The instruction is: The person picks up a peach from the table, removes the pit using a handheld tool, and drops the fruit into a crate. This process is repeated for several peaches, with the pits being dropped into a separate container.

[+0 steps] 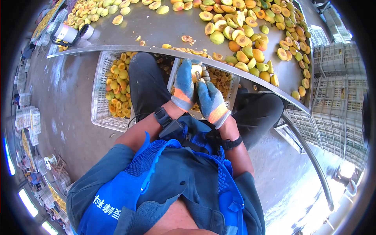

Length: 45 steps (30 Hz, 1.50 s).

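My left hand [184, 85], in a blue and orange work glove, is closed around a pale yellow peach half [196, 73] just below the table's edge. Close beside it, my right hand [211, 102], gloved alike, is closed with its fingertips against the fruit. A small dark tip shows at those fingers, but what the right hand grips is mostly hidden. Beneath both hands stands a white crate [235, 84] with peach pieces and scraps in it. Another white crate [98, 94], to the left of my knee, holds many peach halves [117, 84].
In front is a metal table [164, 29] with a raised rim, bearing heaps of cut peaches [243, 39] at the right and more at the far left. A white cup-like container [66, 33] lies at its left corner. Stacked crates [337, 102] stand at the right, beside a curved metal tube [313, 164].
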### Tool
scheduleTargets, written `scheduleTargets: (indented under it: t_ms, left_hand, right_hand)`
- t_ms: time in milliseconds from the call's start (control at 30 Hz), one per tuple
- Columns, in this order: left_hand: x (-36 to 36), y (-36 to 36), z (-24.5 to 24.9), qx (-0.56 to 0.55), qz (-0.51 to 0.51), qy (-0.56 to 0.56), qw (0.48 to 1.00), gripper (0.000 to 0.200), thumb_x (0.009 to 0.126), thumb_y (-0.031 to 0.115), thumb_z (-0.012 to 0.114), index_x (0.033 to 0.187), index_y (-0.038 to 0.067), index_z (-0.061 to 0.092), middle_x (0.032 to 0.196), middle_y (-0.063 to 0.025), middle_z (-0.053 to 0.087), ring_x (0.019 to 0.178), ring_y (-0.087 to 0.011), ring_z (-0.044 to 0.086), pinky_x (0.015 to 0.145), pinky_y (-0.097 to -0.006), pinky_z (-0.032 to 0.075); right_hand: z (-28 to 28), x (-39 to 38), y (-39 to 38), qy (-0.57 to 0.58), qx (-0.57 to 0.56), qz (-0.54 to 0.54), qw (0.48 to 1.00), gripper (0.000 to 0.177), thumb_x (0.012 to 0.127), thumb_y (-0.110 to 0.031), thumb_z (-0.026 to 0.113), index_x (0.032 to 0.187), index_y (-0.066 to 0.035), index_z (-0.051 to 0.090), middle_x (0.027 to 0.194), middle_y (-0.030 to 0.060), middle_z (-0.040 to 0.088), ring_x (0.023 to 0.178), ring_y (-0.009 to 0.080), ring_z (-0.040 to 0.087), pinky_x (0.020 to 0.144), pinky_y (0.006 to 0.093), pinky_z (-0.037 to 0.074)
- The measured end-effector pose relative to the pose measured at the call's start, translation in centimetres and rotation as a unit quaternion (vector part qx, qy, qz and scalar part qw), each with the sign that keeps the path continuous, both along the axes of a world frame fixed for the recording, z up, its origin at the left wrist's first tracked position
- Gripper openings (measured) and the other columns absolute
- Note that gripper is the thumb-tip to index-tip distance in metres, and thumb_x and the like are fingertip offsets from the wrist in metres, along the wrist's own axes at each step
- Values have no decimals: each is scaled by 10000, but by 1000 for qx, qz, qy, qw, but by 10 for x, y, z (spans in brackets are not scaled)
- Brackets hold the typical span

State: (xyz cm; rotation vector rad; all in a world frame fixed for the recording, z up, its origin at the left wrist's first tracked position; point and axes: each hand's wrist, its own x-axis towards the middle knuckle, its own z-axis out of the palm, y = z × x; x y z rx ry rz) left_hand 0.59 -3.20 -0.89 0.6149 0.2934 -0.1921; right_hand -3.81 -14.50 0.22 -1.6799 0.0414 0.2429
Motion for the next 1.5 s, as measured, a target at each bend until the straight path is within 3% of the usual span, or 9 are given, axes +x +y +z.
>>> scheduleTargets:
  t_ms: [133, 367, 400, 600, 833, 1200, 1300, 1433, 1500]
  left_hand:
    - [-5, -2, 0, 25, 19, -2, 1000, 257, 1036, 328, 476, 1071, 91, 569, 968, -95, 639, 849, -207, 643, 773, -327, 567]
    - [-8, -6, 2, 65, 26, -14, 997, 385, 1049, 469, 500, 1131, 104, 587, 996, -90, 647, 867, -214, 655, 798, -348, 577]
    - [-8, -5, 5, 88, 9, -30, 996, 464, 1053, 538, 459, 1180, 110, 586, 1017, -93, 648, 891, -223, 657, 813, -350, 572]
    - [-14, -3, 12, 78, 8, -46, 996, 425, 1069, 494, 444, 1205, 112, 572, 1037, -107, 642, 923, -230, 646, 830, -347, 560]
    - [-10, 1, 7, 17, -11, -21, 1000, 390, 1063, 455, 459, 1109, 84, 569, 986, -111, 630, 882, -241, 639, 799, -354, 559]
    - [-11, 13, -15, 9, -66, 22, 998, 432, 1041, 495, 505, 982, 84, 622, 887, -105, 658, 781, -239, 656, 686, -361, 581]
    - [-15, 20, -15, 4, -121, -30, 992, 450, 1039, 507, 512, 1013, 73, 629, 909, -113, 658, 827, -242, 659, 731, -381, 579]
    - [-15, 28, -6, -69, -144, -17, 987, 451, 1038, 489, 530, 1071, 53, 641, 952, -127, 663, 856, -258, 659, 777, -398, 575]
    - [-12, 42, 2, -114, -107, 23, 987, 447, 1040, 474, 537, 1093, 44, 643, 974, -133, 668, 862, -270, 663, 786, -400, 577]
  right_hand:
    - [-5, 4, -3, 18, -26, 31, 999, 298, 1066, -250, 524, 1095, 23, 641, 842, 85, 674, 760, 150, 608, 672, 305, 504]
    - [-1, -2, 6, -73, -159, 25, 984, 300, 1053, -227, 506, 1115, 45, 618, 878, 276, 685, 831, 387, 703, 717, 416, 531]
    - [2, -4, 12, -49, -76, -19, 996, 356, 1055, -270, 479, 1144, 56, 589, 855, 324, 672, 856, 498, 677, 709, 500, 536]
    - [14, -8, 11, -23, 26, -34, 999, 283, 1065, -209, 496, 1124, 34, 628, 901, 155, 690, 822, 192, 657, 712, 331, 523]
    - [-17, -5, -2, -129, -36, 81, 988, 314, 1079, -244, 490, 1142, 30, 630, 921, 59, 667, 831, 126, 604, 707, 283, 507]
    - [16, -7, -9, 248, 241, 108, 932, 400, 1067, -428, 499, 989, -59, 632, 630, -40, 526, 469, 64, 443, 433, 223, 315]
    - [9, -10, -16, 301, 402, 149, 852, 424, 1050, -462, 523, 990, -52, 614, 627, -29, 522, 459, 69, 438, 425, 218, 317]
    - [-21, -10, -15, 398, 613, 221, 646, 431, 1045, -455, 525, 1016, -31, 592, 613, 9, 508, 439, 91, 418, 393, 226, 316]
    - [-21, -13, -13, 376, 605, 217, 668, 426, 1053, -439, 509, 1023, -24, 596, 597, 13, 501, 436, 104, 432, 376, 240, 315]
